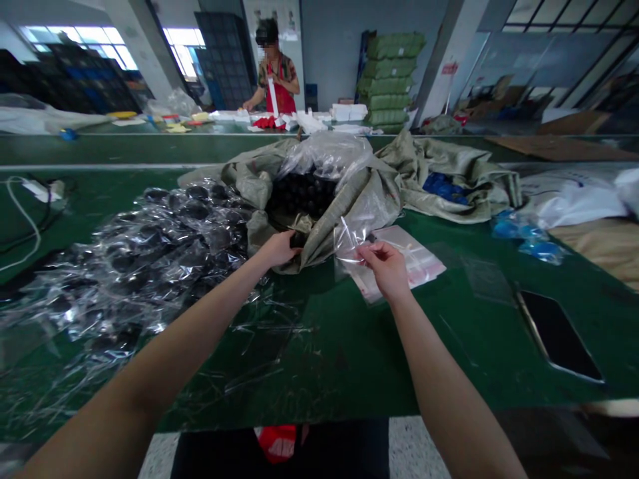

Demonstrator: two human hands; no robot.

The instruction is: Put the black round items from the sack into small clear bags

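Observation:
My left hand [280, 249] is at the mouth of a greenish woven sack [359, 199], with its fingers curled and partly hidden by the sack's edge. Something dark shows at its fingertips, too obscured to name. Black round pieces [302, 193] fill the sack's opening. Between thumb and fingers, my right hand [387, 263] pinches a clear plastic bag [349, 239]. Beneath that hand lies a stack of flat clear bags [419, 256] with a pinkish edge.
Many bagged black pieces [150, 246] are heaped at left. A phone [559, 332] lies at right, near bagged blue pieces [529, 236]. Another sack [479, 179] holds blue items. Across the tables, a person [279, 73] handles a white strip. A cable [30, 213] runs at far left.

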